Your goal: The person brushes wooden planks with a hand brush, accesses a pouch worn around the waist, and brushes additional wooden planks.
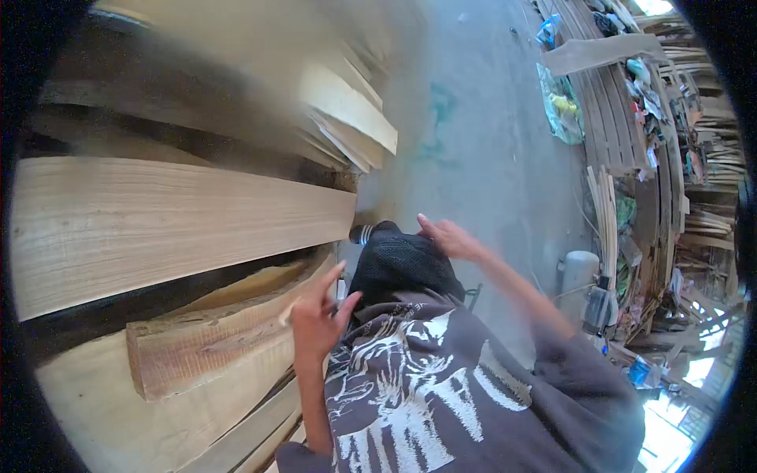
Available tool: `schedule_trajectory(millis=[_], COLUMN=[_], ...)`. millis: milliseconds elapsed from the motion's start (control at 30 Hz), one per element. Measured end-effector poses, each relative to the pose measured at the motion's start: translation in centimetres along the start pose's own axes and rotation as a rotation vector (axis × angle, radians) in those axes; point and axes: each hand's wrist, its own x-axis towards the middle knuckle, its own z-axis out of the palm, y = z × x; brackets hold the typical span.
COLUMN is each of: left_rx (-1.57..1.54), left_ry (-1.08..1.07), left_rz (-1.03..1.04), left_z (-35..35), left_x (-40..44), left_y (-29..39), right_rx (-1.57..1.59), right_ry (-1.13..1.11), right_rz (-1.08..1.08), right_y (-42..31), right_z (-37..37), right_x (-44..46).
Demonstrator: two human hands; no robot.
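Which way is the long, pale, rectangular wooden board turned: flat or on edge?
Flat: the long, pale, rectangular wooden board shows its broad grained face to the downward-looking camera. What supports it is hidden.

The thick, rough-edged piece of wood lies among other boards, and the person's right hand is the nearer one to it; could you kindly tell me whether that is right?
Not quite: the left hand is nearer to the thick, rough-edged piece of wood, as the head view shows. The wood does lie among other boards.
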Motion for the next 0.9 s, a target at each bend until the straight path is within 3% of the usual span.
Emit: schedule_trajectory(millis=[100, 167, 300, 400, 700, 900], left_rx=[0.048, 0.082, 0.088, 0.051, -0.030, -0.071], left_ry=[-0.102, -0.124, -0.120, -0.066, -0.045, -0.045], left_rz=[0.150, 0.294, 0.271, 0.285, 0.211, 0.157], left_z=[1.0, 2.8, 2.6, 3.1, 4.0, 4.6], left_x=[3.5, 5.0, 5.3, 5.3, 6.7, 7.3], left_y=[3.2, 2.3, 2.1, 1.5, 1.4, 1.4], right_rx=[0.389, 0.340, 0.234, 0.146, 0.319, 0.224], right_ry=[-0.126, -0.193, -0.443, -0.609, -0.455, -0.252], right_rz=[0.158, 0.184, 0.246, 0.005, 0.009, -0.112], right_y=[1.8, 2.9, 1.7, 1.7, 0.9, -0.8], right_z=[-1.4, -3.4, -6.7, -6.8, -7.5, -7.8], right_x=[-0.7, -2.7, -7.9, -9.4, -8.6, -8.1])
